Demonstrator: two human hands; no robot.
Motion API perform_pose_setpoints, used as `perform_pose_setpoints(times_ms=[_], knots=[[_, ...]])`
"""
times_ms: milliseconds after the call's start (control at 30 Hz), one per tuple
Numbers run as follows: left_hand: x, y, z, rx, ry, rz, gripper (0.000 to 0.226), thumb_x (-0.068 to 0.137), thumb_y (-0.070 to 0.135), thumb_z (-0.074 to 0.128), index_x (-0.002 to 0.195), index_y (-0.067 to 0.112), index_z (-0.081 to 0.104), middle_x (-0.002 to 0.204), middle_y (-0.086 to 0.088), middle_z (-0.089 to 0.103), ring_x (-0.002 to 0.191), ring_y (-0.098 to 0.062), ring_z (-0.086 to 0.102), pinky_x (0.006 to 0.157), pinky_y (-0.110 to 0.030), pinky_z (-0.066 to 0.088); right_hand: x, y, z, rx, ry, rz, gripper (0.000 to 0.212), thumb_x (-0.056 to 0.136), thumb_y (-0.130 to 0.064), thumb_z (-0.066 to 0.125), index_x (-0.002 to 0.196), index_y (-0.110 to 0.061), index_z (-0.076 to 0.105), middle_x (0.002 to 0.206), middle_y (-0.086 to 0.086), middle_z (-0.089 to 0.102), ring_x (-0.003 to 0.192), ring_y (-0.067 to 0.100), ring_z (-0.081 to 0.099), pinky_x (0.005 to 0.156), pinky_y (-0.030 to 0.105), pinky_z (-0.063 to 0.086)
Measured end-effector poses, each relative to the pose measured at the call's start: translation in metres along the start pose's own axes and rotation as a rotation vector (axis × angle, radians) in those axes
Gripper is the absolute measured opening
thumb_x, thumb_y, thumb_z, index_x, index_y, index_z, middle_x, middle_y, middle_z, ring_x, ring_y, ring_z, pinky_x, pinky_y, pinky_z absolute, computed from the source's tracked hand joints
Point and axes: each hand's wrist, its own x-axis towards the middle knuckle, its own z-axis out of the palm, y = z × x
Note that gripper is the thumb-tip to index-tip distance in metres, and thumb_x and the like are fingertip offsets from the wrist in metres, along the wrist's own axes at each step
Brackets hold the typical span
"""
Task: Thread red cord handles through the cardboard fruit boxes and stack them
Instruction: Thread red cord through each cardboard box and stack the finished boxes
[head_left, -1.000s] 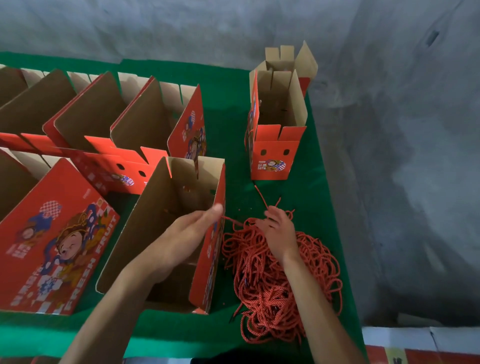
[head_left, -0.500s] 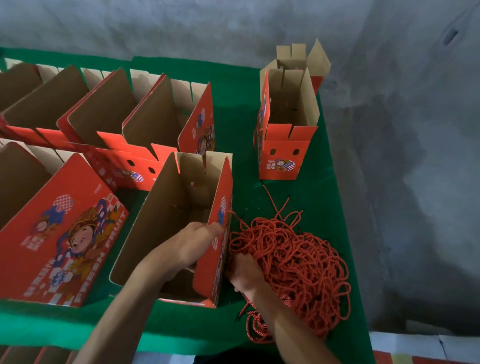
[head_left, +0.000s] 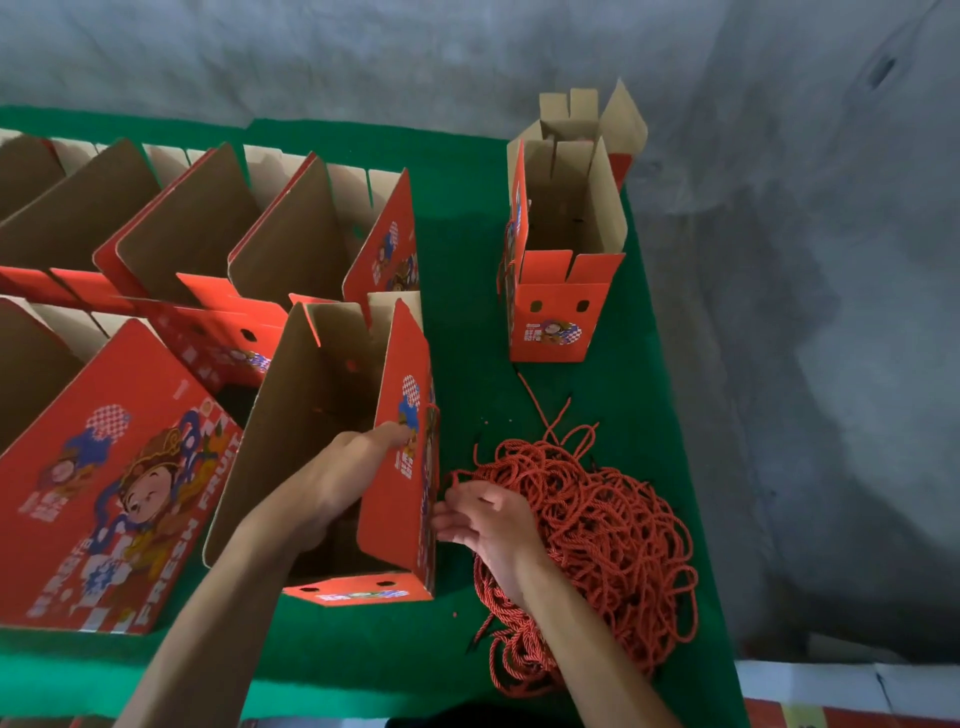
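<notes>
1. Open-top red cardboard fruit box (head_left: 332, 447) stands on the green-covered table (head_left: 467, 218), near front edge, brown inside facing up, two holes in its near end panel.
2. Left hand (head_left: 345, 480) reaches into that box from above; fingers lie fairly straight against the inside of the right wall, fingertips at the wall's top edge. Nothing pinched that I can see.
3. Right hand (head_left: 485, 522) sits just right of the box, outside the same wall, fingers loosely spread and slightly curled, tips at or touching the wall's outer face. Can't tell if a cord end is pinched; too blurred.
4. Pile of red cord handles (head_left: 597, 535) lies tangled on the table right of the box, under and behind the right hand and wrist. A few loose strands trail from the pile toward the back.
5. A strand of red cord shows at the box's right wall edge, near the printed logo; whether it passes through a hole is unclear.
6. Finished-looking stack of upright boxes (head_left: 563, 249) stands at the table's back right, well apart from the hands, two holes on the near end face, another box right behind it.
7. Row of more open boxes (head_left: 218, 234) fills the left and back left, flaps up.
8. Large box with cartoon print and "FRESH FRUIT" lettering (head_left: 119, 478) sits just left of the worked box.
9. Grey concrete floor (head_left: 805, 312) beyond the table.
</notes>
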Motion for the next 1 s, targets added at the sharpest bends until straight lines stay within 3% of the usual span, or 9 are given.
perform_pose_setpoints(times_ms=[167, 300, 400, 533, 700, 800, 867, 933, 1000], knots=[[0.001, 0.004, 0.004, -0.005, -0.015, -0.008, 0.063, 0.089, 0.071, 0.051, 0.115, 0.016, 0.069, 0.098, -0.006, 0.079, 0.089, -0.026, 0.077, 0.086, -0.042, 0.058, -0.001, -0.005, 0.011, -0.034, -0.026, -0.032, 0.025, 0.098, -0.013, 0.070, 0.106, 0.011, 0.069, 0.093, 0.020, 0.071, 0.081, 0.029, 0.067, 0.081, 0.035, 0.059], [-0.001, 0.003, -0.001, -0.009, -0.086, 0.013, 0.086, 0.071, 0.094, 0.048, 0.120, 0.026, 0.066, 0.108, -0.003, 0.078, 0.098, -0.024, 0.076, 0.090, -0.043, 0.057, -0.004, -0.004, 0.012, -0.073, -0.031, -0.050, 0.017, 0.099, -0.012, 0.068, 0.097, 0.004, 0.073, 0.088, 0.016, 0.071, 0.076, 0.026, 0.066, 0.078, 0.036, 0.059], [0.001, 0.002, -0.001, -0.034, -0.116, 0.014, 0.098, 0.061, 0.100, 0.048, 0.126, 0.029, 0.062, 0.113, -0.004, 0.076, 0.101, -0.025, 0.075, 0.086, -0.041, 0.059, -0.004, -0.001, 0.017, -0.016, -0.021, -0.061, 0.018, 0.099, -0.015, 0.067, 0.097, 0.003, 0.072, 0.086, 0.014, 0.068, 0.075, 0.024, 0.063, 0.079, 0.038, 0.056], [0.001, 0.003, 0.001, -0.065, -0.106, 0.009, 0.092, 0.059, 0.103, 0.042, 0.116, 0.035, 0.066, 0.108, -0.004, 0.077, 0.099, -0.025, 0.075, 0.075, -0.040, 0.063, -0.004, 0.004, 0.022, 0.011, 0.015, -0.097, 0.021, 0.100, -0.021, 0.068, 0.091, -0.003, 0.073, 0.084, 0.013, 0.067, 0.073, 0.023, 0.060, 0.080, 0.041, 0.052], [-0.001, 0.006, 0.004, -0.017, -0.083, 0.014, 0.083, 0.064, 0.103, 0.034, 0.103, 0.041, 0.073, 0.103, -0.001, 0.078, 0.094, -0.021, 0.076, 0.067, -0.034, 0.062, -0.004, 0.000, 0.025, -0.065, 0.030, -0.141, 0.025, 0.102, -0.023, 0.065, 0.088, -0.003, 0.070, 0.080, 0.015, 0.067, 0.073, 0.024, 0.062, 0.075, 0.033, 0.054], [-0.004, 0.009, 0.005, 0.037, -0.049, -0.025, 0.077, 0.090, 0.082, 0.031, 0.097, 0.023, 0.080, 0.096, -0.011, 0.078, 0.089, -0.026, 0.077, 0.067, -0.035, 0.063, -0.006, -0.001, 0.026, -0.134, 0.045, -0.165, 0.027, 0.101, -0.021, 0.067, 0.090, 0.003, 0.072, 0.081, 0.012, 0.072, 0.072, 0.022, 0.066, 0.073, 0.033, 0.056], [-0.005, 0.008, 0.007, 0.157, -0.077, -0.027, 0.051, 0.104, 0.051, 0.044, 0.108, 0.010, 0.073, 0.096, -0.012, 0.078, 0.089, -0.026, 0.077, 0.079, -0.043, 0.064, -0.008, -0.002, 0.026, -0.221, 0.091, -0.208, 0.023, 0.099, -0.021, 0.069, 0.089, -0.002, 0.077, 0.081, 0.005, 0.075, 0.073, 0.017, 0.070, 0.071, 0.027, 0.056], [-0.006, 0.006, 0.009, 0.371, -0.097, 0.011, 0.029, 0.102, 0.030, 0.058, 0.113, 0.004, 0.066, 0.102, -0.015, 0.076, 0.094, -0.027, 0.075, 0.089, -0.047, 0.060, -0.009, -0.003, 0.026, -0.320, 0.110, -0.263, 0.020, 0.099, -0.023, 0.070, 0.089, -0.009, 0.079, 0.083, 0.002, 0.077, 0.078, 0.017, 0.073, 0.074, 0.029, 0.059], [-0.005, 0.007, 0.014, 0.561, -0.071, 0.033, 0.029, 0.099, 0.024, 0.064, 0.119, 0.006, 0.059, 0.115, -0.014, 0.070, 0.104, -0.025, 0.070, 0.095, -0.044, 0.057, -0.010, -0.003, 0.026, -0.419, 0.100, -0.317, 0.022, 0.102, -0.026, 0.066, 0.091, -0.013, 0.080, 0.086, 0.001, 0.077, 0.082, 0.017, 0.073, 0.078, 0.031, 0.060]])
